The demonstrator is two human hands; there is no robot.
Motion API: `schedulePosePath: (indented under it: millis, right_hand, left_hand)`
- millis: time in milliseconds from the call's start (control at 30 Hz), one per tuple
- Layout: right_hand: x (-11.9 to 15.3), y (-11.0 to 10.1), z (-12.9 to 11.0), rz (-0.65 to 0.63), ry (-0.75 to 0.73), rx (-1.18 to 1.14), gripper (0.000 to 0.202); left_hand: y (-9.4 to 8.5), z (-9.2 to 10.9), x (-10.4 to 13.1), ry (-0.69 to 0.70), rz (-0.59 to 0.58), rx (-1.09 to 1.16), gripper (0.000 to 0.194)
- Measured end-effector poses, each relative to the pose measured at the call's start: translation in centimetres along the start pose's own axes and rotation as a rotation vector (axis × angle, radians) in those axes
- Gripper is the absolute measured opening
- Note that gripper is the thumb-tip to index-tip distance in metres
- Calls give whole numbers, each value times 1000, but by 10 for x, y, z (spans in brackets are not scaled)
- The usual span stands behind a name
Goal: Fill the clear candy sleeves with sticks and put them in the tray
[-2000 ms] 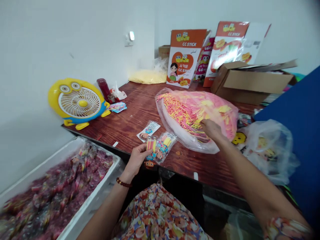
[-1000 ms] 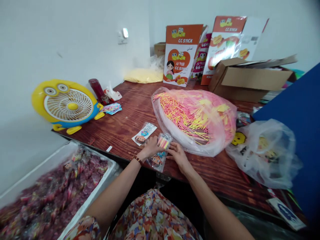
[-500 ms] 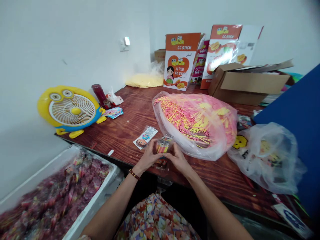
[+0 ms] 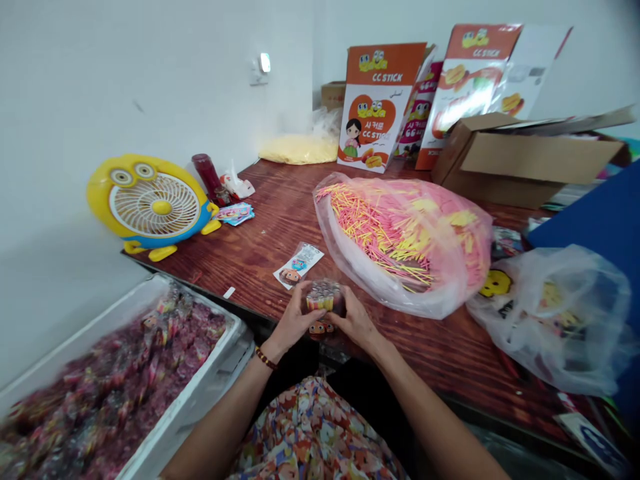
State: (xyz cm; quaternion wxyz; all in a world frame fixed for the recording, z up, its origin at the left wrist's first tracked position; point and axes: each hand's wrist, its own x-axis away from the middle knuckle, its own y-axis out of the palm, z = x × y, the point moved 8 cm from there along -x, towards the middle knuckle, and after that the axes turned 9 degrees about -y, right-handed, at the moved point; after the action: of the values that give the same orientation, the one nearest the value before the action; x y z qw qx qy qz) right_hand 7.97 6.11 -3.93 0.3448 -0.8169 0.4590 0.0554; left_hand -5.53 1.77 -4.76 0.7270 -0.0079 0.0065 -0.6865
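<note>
Between my hands, near the table's front edge, is a clear plastic packet [image 4: 321,296] of short pink and yellow sticks with dark, shiny round ends facing up. A printed cartoon face [image 4: 321,327] shows at its lower part. My left hand [image 4: 294,320] wraps round the left side, thumb across the front. Closed on the right side is my right hand [image 4: 356,319], and the thumbs nearly meet below the sticks. Just beyond my left hand, a flat printed bag [image 4: 299,265] with a similar cartoon face lies on the wooden table [image 4: 265,257].
A large plastic bag of loose pink and yellow sticks [image 4: 400,233] lies beyond my right hand. At the left stand a yellow fan [image 4: 155,205] and a white foam box [image 4: 220,347] of wrapped purple items. Printed cartons [image 4: 373,113] and an open cardboard box [image 4: 525,157] stand behind.
The view has shifted, so most things sit differently in the picture. The stick ends in the packet now look more level and closely bunched. Both hands keep their hold.
</note>
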Motion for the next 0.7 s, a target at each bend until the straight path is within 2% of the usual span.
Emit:
schedulePosePath:
  millis: [100,167,267,400,500,600,700]
  right_hand:
    - [1,6,7,-30,44,5,39]
    - [1,10,9,-44,58,22,32]
    - [1,8,5,-23,8,71,36]
    - [2,9,1,-113,-87,93,43]
    - [2,10,4,-185,-82,55,47]
    - [0,9,8,-151,-60,29,51]
    - [-2,12,9,-120,-61,1,45]
  left_hand:
    - [9,9,2,68,-19,-117,70]
    - [12,17,2,108,-13,-115,68]
    - [13,26,2,128,-10,-64,73]
    - [10,15,4,-7,-41,-50,72]
    - [8,8,6,-53,-46,-67,66]
    - [7,6,5,-49,-28,-86,62]
    - [8,8,2,-21,-22,-83,63]
